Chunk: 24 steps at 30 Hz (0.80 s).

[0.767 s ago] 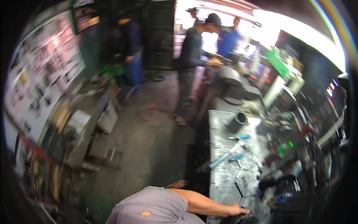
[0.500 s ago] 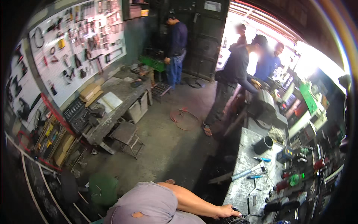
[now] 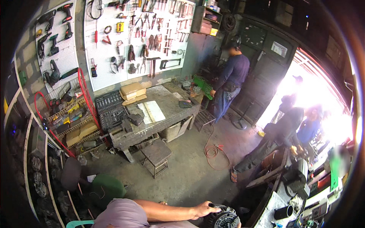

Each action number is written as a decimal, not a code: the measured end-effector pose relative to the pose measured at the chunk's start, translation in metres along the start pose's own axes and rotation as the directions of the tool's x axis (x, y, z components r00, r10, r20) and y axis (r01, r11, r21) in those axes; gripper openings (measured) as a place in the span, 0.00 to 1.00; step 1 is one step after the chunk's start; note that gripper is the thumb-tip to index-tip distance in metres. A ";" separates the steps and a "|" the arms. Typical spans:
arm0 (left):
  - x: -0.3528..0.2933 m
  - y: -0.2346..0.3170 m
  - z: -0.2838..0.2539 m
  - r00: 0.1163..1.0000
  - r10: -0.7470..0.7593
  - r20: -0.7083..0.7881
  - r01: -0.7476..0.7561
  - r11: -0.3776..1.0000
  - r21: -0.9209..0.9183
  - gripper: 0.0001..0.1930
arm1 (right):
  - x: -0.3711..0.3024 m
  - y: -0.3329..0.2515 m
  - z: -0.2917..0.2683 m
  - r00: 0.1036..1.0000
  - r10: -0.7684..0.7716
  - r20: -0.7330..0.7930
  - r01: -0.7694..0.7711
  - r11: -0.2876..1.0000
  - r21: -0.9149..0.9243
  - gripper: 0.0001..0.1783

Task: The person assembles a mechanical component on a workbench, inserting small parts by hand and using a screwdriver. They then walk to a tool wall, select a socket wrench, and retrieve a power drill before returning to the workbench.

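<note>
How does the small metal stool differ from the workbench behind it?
The stool is much smaller and lower than the workbench. The stool's top is bare and rust-brown, while the workbench's grey top carries cardboard boxes, a socket set case and a paper sheet. Both stand upright on metal legs on the concrete floor.

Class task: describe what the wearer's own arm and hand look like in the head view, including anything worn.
One arm shows: a bare forearm coming out of a short, loose grey-mauve sleeve. The hand is bare, with no glove, watch or ring that can be made out. The other arm is out of view.
</note>
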State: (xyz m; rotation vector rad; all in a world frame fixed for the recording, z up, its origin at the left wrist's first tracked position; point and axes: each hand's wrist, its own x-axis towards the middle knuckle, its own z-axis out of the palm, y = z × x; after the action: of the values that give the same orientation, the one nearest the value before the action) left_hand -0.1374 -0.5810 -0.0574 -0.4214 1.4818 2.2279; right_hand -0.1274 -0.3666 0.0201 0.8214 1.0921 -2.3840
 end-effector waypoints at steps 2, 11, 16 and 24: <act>0.006 0.022 -0.047 0.996 0.068 0.064 -0.065 0.996 -0.053 0.28 | 0.041 0.013 0.038 0.991 0.078 0.110 -0.072 0.996 -0.057 0.32; 0.099 0.138 -0.163 0.995 0.101 0.020 -0.095 0.976 -0.195 0.27 | 0.249 0.001 0.147 0.953 0.260 0.157 -0.222 0.949 -0.223 0.39; 0.202 0.203 -0.231 0.971 -0.204 -0.121 0.143 0.911 -0.386 0.32 | 0.383 -0.026 0.249 0.939 0.315 0.140 -0.238 0.886 -0.398 0.33; 0.290 0.269 -0.346 0.941 -0.205 -0.268 -0.066 0.668 -0.741 0.30 | 0.530 -0.029 0.450 0.833 0.421 0.359 -0.029 0.680 -0.733 0.27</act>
State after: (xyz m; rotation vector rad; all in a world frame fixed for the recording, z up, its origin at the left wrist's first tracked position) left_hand -0.5189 -0.9384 -0.1141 -1.1362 0.5518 2.7154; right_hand -0.6977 -0.7542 -0.0733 0.0317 1.3993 -1.5799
